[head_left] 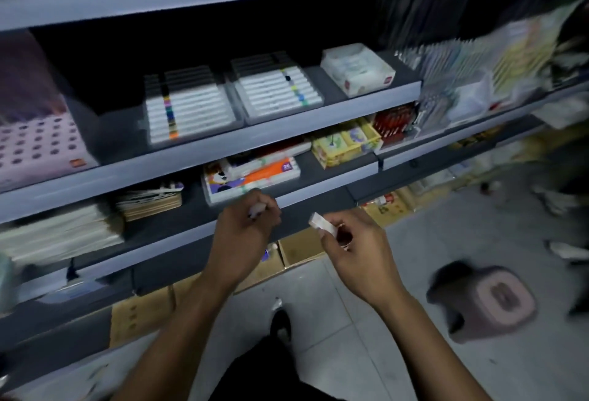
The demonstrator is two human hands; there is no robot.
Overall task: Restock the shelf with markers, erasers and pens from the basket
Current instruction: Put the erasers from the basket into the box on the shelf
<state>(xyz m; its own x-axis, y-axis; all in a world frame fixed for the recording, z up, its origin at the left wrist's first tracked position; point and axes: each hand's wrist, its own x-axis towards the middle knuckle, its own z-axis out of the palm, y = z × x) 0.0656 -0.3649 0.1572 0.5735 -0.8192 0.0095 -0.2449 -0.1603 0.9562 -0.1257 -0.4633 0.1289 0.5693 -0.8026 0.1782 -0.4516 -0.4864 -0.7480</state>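
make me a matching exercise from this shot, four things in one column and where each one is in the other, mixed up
Things:
1. small white block
2. two marker trays
3. yellow boxes
4. pink stool

Places:
a. on the floor, at right
b. side by side on the upper shelf
c. pinched in the right hand
d. on the shelf below the trays

Pairs: 1-c, 2-b, 3-d, 4-a

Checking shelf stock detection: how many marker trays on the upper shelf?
2, side by side. Left marker tray sits mid-shelf; right marker tray touches it, beside the white box. Further trays could be hidden in the dark rear.
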